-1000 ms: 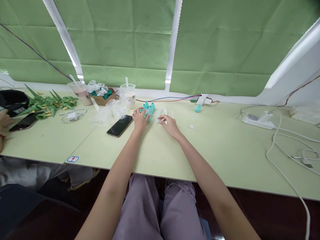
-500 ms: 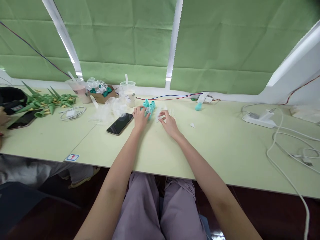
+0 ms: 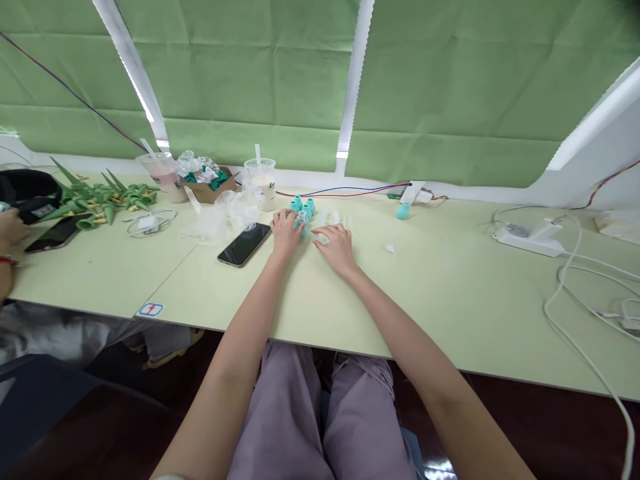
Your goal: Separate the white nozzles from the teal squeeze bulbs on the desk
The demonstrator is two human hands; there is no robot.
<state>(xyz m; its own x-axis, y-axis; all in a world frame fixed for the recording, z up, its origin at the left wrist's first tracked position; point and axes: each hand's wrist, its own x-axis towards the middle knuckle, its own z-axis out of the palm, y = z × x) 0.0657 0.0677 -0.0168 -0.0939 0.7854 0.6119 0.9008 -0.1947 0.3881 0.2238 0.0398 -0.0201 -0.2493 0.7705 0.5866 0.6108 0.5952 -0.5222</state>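
Observation:
Several small turquoise bulb-shaped pieces with open necks (image 3: 299,202) stand close together on the table. My left hand (image 3: 285,231) is closed around the nearest one (image 3: 303,230), which has a clear piece (image 3: 301,217) at its top. Just to the right, my right hand (image 3: 338,247) has thumb and forefinger curled toward each other, with a tiny pale bit at their tips, too small to name. Behind that hand lie thin clear plastic pieces (image 3: 330,218). A lone turquoise bulb (image 3: 403,211) sits farther right, near the wall.
Left of my hands lie a black phone (image 3: 245,245) and crumpled plastic film (image 3: 220,217). Behind are drink cups (image 3: 264,183) and a cardboard box (image 3: 210,191). A co-worker's hand (image 3: 13,227) is at far left, by green pointed pieces (image 3: 107,200). A power strip (image 3: 529,240) with cables lies right.
My right hand has moved slightly left, toward the turquoise piece in my left hand. The view has shifted a little, and the co-worker's hand shows more at the left edge.

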